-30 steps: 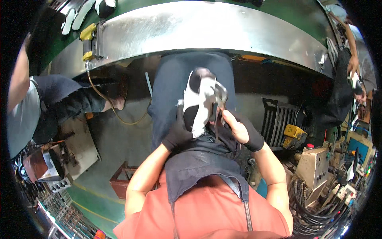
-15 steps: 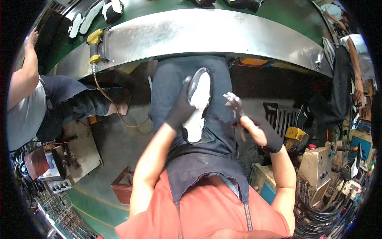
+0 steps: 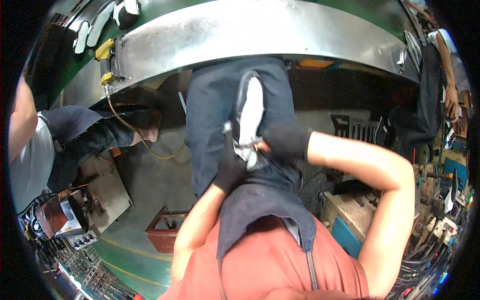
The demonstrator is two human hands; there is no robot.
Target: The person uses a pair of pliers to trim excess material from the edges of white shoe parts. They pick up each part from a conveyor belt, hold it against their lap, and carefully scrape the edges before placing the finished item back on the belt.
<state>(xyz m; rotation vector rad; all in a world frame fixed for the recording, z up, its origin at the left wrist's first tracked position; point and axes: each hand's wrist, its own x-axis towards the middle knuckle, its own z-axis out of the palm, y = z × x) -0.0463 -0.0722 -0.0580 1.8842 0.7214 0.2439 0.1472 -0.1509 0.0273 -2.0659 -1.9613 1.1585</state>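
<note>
On my lap a shoe upper on its last, the shoe (image 3: 251, 107), lies with its white underside up and its black edge showing along the far end. My left hand (image 3: 231, 167), in a black fingerless glove, is closed around its near end from the left. My right hand (image 3: 287, 142), gloved the same way and blurred, reaches across from the right. Its fingers are wrapped around metal pliers (image 3: 245, 144), whose head is at the shoe's near end. The pliers' jaws are too blurred to make out.
A curved metal bench edge (image 3: 210, 37) runs ahead of my knees, before a green belt with shoe parts (image 3: 100, 24). A yellow air tool (image 3: 105, 62) with a hose rests at its left. People sit on both sides. A brown stool (image 3: 162, 232) stands left, machinery (image 3: 350, 210) right.
My right hand has swung inward with the pliers, from beside my lap to the shoe's near end. My left hand has slid down toward that same end.
</note>
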